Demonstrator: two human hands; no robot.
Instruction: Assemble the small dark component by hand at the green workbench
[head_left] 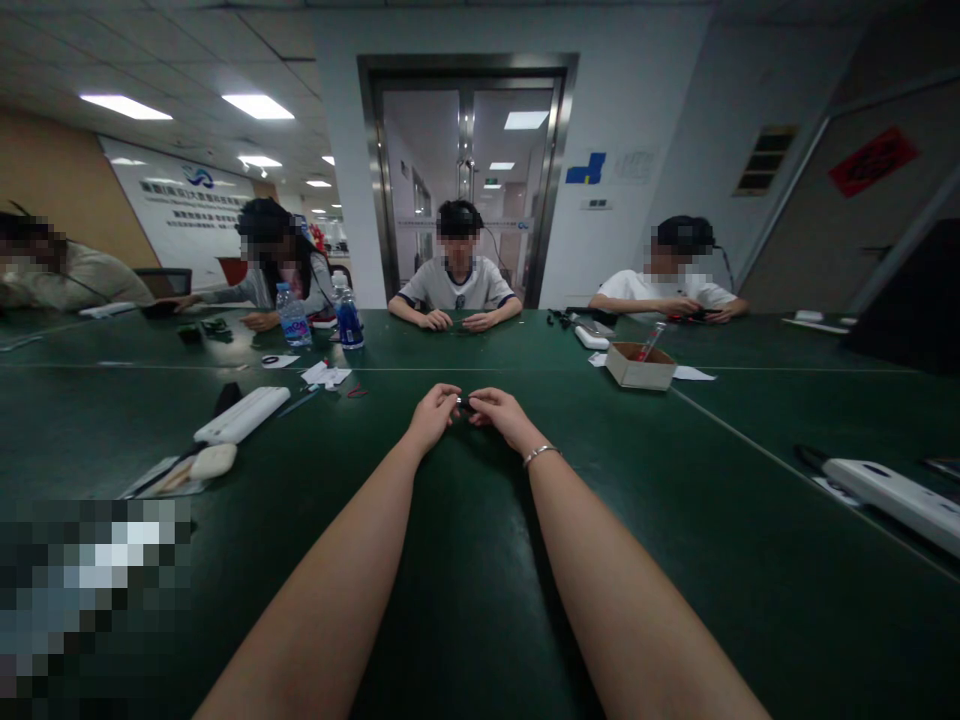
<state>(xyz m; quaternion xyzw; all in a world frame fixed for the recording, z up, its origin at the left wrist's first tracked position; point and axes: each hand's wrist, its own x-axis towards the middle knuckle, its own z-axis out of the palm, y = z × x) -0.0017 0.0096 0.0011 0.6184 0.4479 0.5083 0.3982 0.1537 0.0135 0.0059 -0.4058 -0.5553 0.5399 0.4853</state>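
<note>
Both my arms stretch forward over a dark green table [480, 600]. My left hand [433, 415] and my right hand [499, 412] meet at the table's middle, fingertips pinched on a small dark object [465, 404] between them. The object is too small to identify. A thin bracelet [540, 454] circles my right wrist.
A white power strip [241, 414] and a beige item [212, 461] lie to the left; another white power strip [896, 492] lies at right. A cardboard box [641, 366] stands ahead right, two water bottles [348, 318] ahead left. Several seated people work along the far edge.
</note>
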